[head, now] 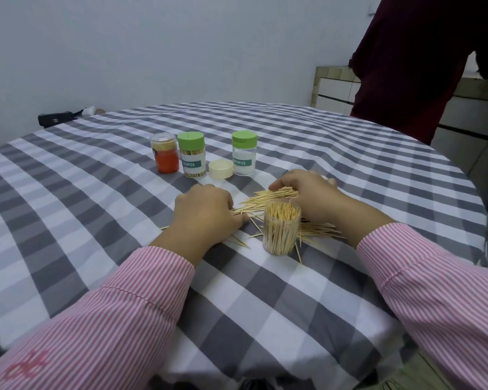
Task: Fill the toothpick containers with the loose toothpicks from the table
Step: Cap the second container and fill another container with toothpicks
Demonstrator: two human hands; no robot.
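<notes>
Loose toothpicks [268,199] lie scattered on the checked tablecloth between my hands. An open clear container [281,231] packed with upright toothpicks stands in front of them. My left hand [203,213] rests knuckles up on the left end of the pile, fingers curled onto the toothpicks. My right hand [310,192] covers the right side, fingertips curled over a bundle of toothpicks. Behind stand a green-lidded container [191,154] with toothpicks inside, a second green-lidded container [244,153] that looks empty, an orange-labelled clear jar [164,152] and a loose cream lid [221,169].
The round table [96,170] carries a grey and white checked cloth. A person in dark red clothing [412,60] stands at the far right edge. A black object [57,118] lies beyond the table at the back left.
</notes>
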